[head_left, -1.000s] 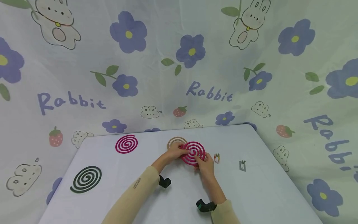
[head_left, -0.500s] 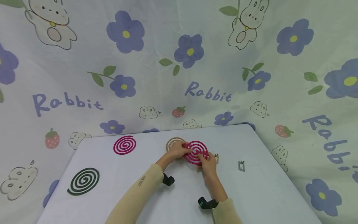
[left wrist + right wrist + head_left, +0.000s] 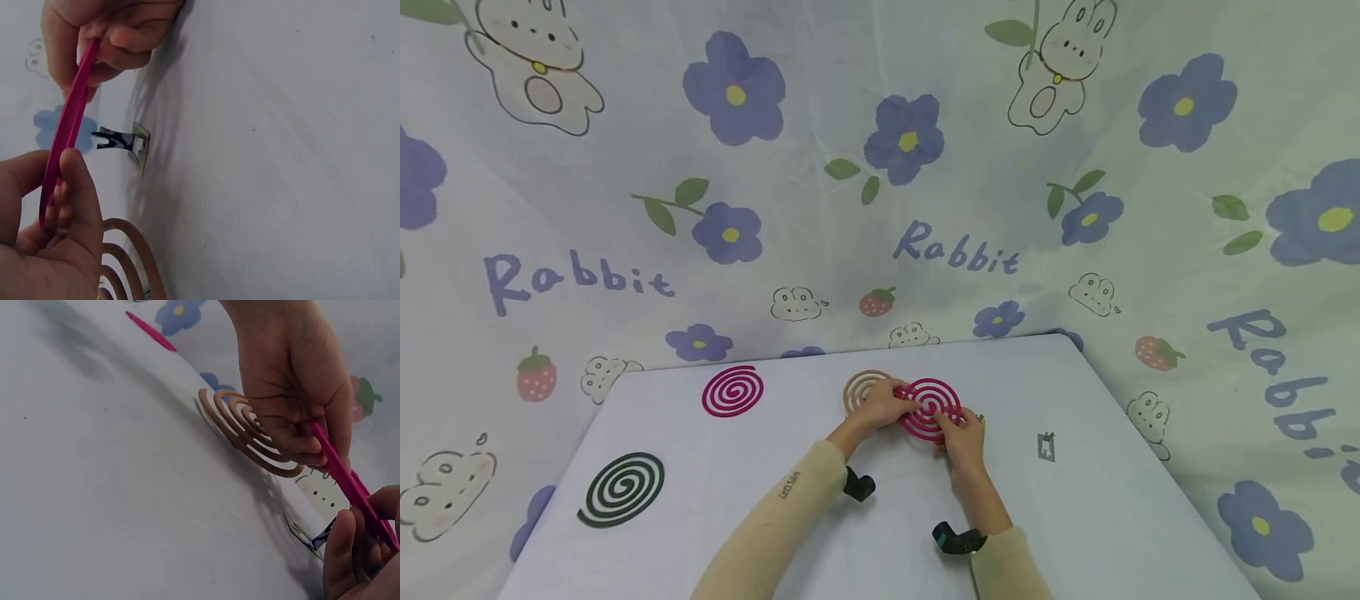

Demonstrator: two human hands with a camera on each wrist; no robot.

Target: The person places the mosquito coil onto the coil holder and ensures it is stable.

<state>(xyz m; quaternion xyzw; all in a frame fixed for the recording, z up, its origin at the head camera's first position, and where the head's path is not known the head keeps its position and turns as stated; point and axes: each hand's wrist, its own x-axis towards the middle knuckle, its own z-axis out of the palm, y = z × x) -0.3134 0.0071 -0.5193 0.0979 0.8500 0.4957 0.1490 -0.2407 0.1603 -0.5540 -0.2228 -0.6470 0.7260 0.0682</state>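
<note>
Both hands hold a pink mosquito coil [image 3: 929, 407] between them above the white table. My left hand [image 3: 883, 406] pinches its left edge, thumb on the near face. On the opposite edge, my right hand [image 3: 964, 437] pinches it between thumb and fingers. Edge-on, the pink coil [image 3: 67, 131] appears as a thin, slanted strip in the left wrist view. Behind my left hand is a tan coil [image 3: 868, 372], partly covered by it; in the right wrist view this tan coil [image 3: 240, 434] sits raised over the tabletop. A small metal coil stand [image 3: 140, 149] is near the hands.
A second pink coil [image 3: 733, 392] lies at the back left of the table, and a dark green coil [image 3: 622, 490] lies nearer on the left. Another small metal stand [image 3: 1047, 447] is to the right. A patterned cloth [image 3: 820, 208] hangs behind the table.
Both hands have shifted a little to the right with the pink coil. The right hand now covers most of the small stand beside it. The head view has turned slightly.
</note>
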